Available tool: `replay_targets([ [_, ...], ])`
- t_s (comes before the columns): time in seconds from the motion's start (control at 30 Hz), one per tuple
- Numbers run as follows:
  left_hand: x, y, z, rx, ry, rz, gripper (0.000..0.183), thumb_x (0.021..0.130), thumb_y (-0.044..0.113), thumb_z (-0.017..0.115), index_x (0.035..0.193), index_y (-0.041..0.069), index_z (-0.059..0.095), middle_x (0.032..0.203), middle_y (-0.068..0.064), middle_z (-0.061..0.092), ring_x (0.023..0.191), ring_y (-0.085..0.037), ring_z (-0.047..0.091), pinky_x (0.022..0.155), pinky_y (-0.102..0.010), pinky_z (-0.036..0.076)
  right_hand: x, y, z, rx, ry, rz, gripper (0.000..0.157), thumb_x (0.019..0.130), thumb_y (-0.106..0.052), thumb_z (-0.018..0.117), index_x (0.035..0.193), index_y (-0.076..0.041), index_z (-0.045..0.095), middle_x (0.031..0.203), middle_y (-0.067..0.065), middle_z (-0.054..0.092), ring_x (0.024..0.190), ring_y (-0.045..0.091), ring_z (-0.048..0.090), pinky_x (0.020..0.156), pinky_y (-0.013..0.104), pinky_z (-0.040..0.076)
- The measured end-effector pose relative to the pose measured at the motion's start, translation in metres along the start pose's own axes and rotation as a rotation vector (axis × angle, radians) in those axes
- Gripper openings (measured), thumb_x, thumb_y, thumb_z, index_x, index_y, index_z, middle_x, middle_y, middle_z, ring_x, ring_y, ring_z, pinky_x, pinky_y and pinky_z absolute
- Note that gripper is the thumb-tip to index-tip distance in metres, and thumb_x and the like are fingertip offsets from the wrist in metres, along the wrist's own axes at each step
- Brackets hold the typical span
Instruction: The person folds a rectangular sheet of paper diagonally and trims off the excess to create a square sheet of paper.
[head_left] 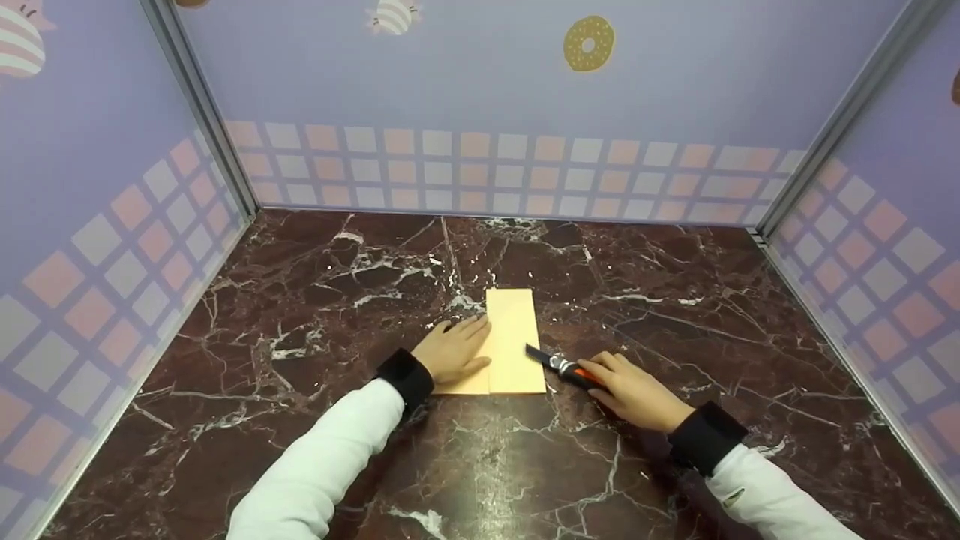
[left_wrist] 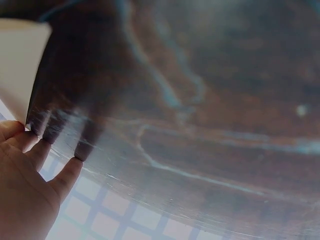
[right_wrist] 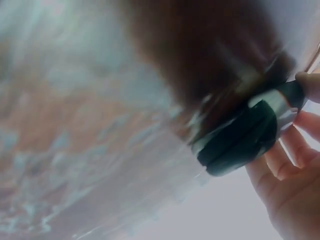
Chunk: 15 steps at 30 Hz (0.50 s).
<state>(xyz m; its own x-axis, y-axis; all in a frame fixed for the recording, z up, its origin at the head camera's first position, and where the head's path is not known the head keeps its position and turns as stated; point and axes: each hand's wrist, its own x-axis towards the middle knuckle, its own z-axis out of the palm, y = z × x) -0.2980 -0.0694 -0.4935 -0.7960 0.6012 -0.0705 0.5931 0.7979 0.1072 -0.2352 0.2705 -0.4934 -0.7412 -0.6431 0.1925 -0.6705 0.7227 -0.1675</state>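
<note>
A pale yellow sheet of paper (head_left: 514,337) lies on the marble-patterned table, with an upright edge or fold line running down it near my left fingertips. My left hand (head_left: 454,351) rests on its left part with fingers straight, covering much of that side. In the left wrist view the fingertips of this hand (left_wrist: 37,175) touch the surface beside the pale paper (left_wrist: 20,65). My right hand (head_left: 637,390) grips a utility knife (head_left: 574,371) with a black and orange handle. Its dark tip overlaps the paper's right edge. The right wrist view shows the dark handle end (right_wrist: 240,140) sticking out from the fingers.
The dark red marble table (head_left: 360,300) with white veins stretches all around the paper. Small white specks are scattered beyond it. Lilac panels with a checkered border (head_left: 476,172) enclose the back and both sides, joined by grey metal corner posts (head_left: 825,127).
</note>
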Motion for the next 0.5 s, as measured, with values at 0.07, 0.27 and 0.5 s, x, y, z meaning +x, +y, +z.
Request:
replay_targets([
  [0.07, 0.000, 0.000, 0.000, 0.006, -0.002, -0.002, 0.068, 0.107, 0.045, 0.043, 0.161, 0.005, 0.031, 0.170, -0.010, 0.029, 0.159, -0.028, 0.029, 0.126, -0.057, 0.029, 0.000, -0.004, 0.000, -0.003, -0.007, -0.028, 0.047, 0.096, -0.010, 0.070, 0.140, 0.002, 0.058, 0.122, 0.012, 0.063, 0.104, 0.025, 0.063, 0.086, 0.044, 0.056],
  [0.27, 0.000, 0.001, 0.000, 0.019, 0.000, -0.001, 0.068, 0.108, 0.046, 0.043, 0.161, 0.005, 0.031, 0.170, -0.010, 0.030, 0.159, -0.027, 0.030, 0.125, -0.057, 0.031, 0.003, -0.016, 0.000, -0.007, -0.049, -0.082, 0.049, 0.096, -0.014, 0.071, 0.143, -0.003, 0.058, 0.122, 0.008, 0.063, 0.105, 0.021, 0.062, 0.089, 0.043, 0.056],
  [0.5, -0.001, 0.001, 0.000, 0.008, 0.011, 0.005, 0.068, 0.107, 0.045, 0.044, 0.160, 0.005, 0.032, 0.170, -0.011, 0.031, 0.158, -0.028, 0.030, 0.125, -0.058, 0.031, 0.004, -0.030, 0.001, -0.008, -0.087, -0.126, 0.048, 0.099, -0.020, 0.068, 0.144, -0.008, 0.058, 0.121, 0.005, 0.062, 0.102, 0.018, 0.059, 0.086, 0.040, 0.054],
])
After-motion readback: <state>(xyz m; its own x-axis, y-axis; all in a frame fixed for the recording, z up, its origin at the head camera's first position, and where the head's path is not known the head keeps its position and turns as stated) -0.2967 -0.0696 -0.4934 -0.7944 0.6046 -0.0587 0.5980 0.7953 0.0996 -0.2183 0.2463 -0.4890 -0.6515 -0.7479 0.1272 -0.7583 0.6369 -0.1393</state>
